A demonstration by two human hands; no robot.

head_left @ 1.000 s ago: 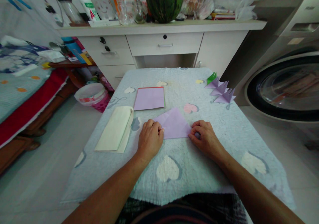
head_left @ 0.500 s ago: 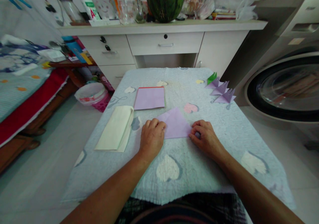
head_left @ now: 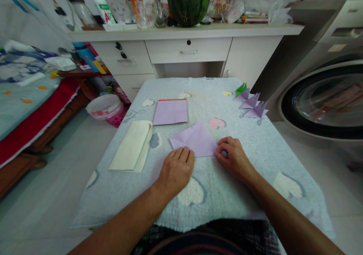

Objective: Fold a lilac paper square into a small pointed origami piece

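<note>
Lying flat on the cloth-covered surface (head_left: 246, 194), a folded sheet of purple paper (head_left: 195, 138) is set near the middle, its peak pointed to the far side and its straight edge turned to the near side. The near edge, left of its middle, is covered by the left hand (head_left: 177, 168), whose fingers are bent and held together; whether the paper is gripped or only pressed by them cannot be told. The right corner of the sheet is met by the tips of the right hand (head_left: 231, 153); its thumb and forefinger are curled into a loop, and whether the corner is pinched between them cannot be told.

Just beyond the sheet, to the far left, a stack of square paper (head_left: 170, 112) is laid, topped in purple with a strip of red shown along its far edge. At the left, a pale folded paper (head_left: 129, 147) is placed, well apart from the right hand. Near the far right edge, pointed purple paper shapes (head_left: 252, 104) are lined up with a green one (head_left: 241, 89) at the far end.
</note>
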